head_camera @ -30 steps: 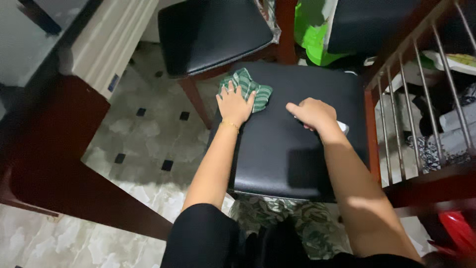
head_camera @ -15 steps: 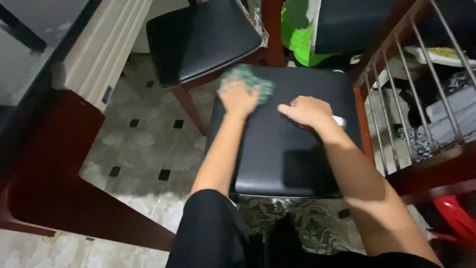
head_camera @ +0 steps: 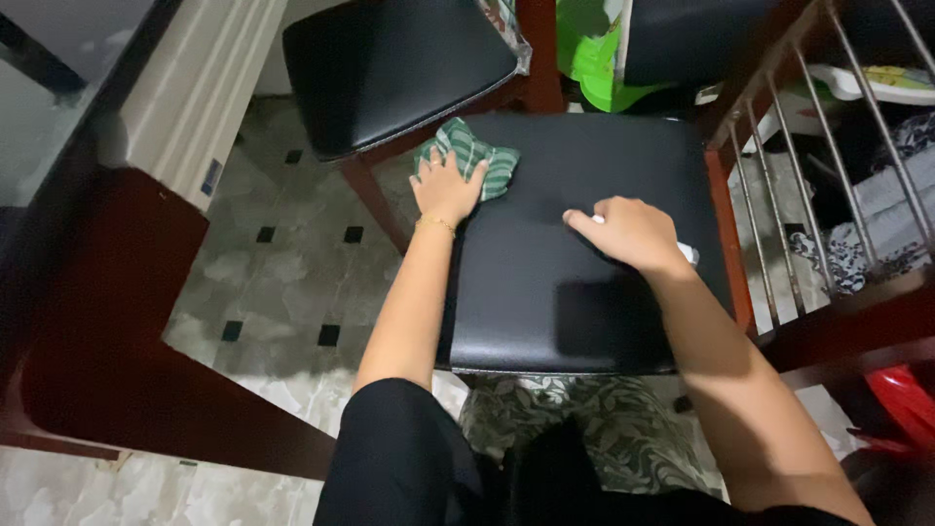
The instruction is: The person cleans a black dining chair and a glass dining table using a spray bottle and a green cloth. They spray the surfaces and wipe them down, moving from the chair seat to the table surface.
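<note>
A green striped cloth [head_camera: 474, 156] lies crumpled at the far left corner of a black padded chair seat [head_camera: 555, 292]. My left hand [head_camera: 447, 189] presses flat on the cloth, fingers spread, a thin bracelet at the wrist. My right hand [head_camera: 631, 233] rests on the middle of the seat, closed around a small white object [head_camera: 688, 253] of which only an end shows by the wrist. The chair's red-brown wooden frame [head_camera: 729, 224] runs along the seat's right side.
A second black-seated chair [head_camera: 399, 58] stands just beyond. A dark wooden table leg [head_camera: 117, 321] and a glass-topped table are at left. Metal bars of a rack [head_camera: 799, 166] with cloths stand at right. A green plastic item [head_camera: 589, 58] sits behind. The floor is pale tile.
My left hand has slid the cloth back and forth over the seat's far left corner, ending slightly further left. My right hand stayed on the seat, shifting a little toward me.
</note>
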